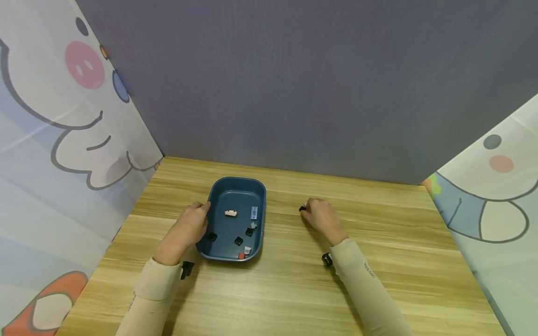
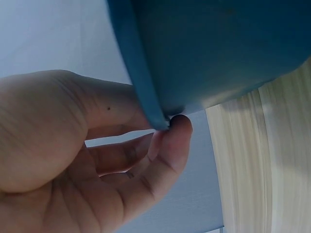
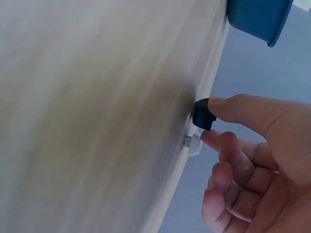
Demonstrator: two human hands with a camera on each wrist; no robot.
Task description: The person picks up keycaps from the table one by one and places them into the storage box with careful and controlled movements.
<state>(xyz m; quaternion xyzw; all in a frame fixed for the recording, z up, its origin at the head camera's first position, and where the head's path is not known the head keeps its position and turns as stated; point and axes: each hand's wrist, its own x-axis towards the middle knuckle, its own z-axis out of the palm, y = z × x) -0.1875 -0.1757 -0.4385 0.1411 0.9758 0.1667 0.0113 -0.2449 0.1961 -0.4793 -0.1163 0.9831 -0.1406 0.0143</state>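
My left hand (image 1: 187, 227) grips the left rim of a blue plastic tray (image 1: 234, 255). In the left wrist view the thumb (image 2: 114, 104) lies on one side of the rim and curled fingers meet it from the other. To the right of the tray, my right hand (image 1: 323, 219) is low over the table. Its thumb and index finger pinch a small black block (image 3: 204, 114), close over the tabletop. A small white piece (image 3: 195, 145) with a ribbed grey part sits beside the index fingertip. The other right fingers are curled.
Inside the tray lie a pale pink piece (image 1: 230, 213), a blue printed tile (image 1: 254, 213), a red piece (image 1: 241, 255), several black pieces (image 1: 238, 241) and white ones (image 1: 247, 250). Black wrist cameras (image 1: 187, 269) show at both cuffs. A grey panel (image 1: 294, 93) borders the wooden table's (image 1: 290, 284) back.
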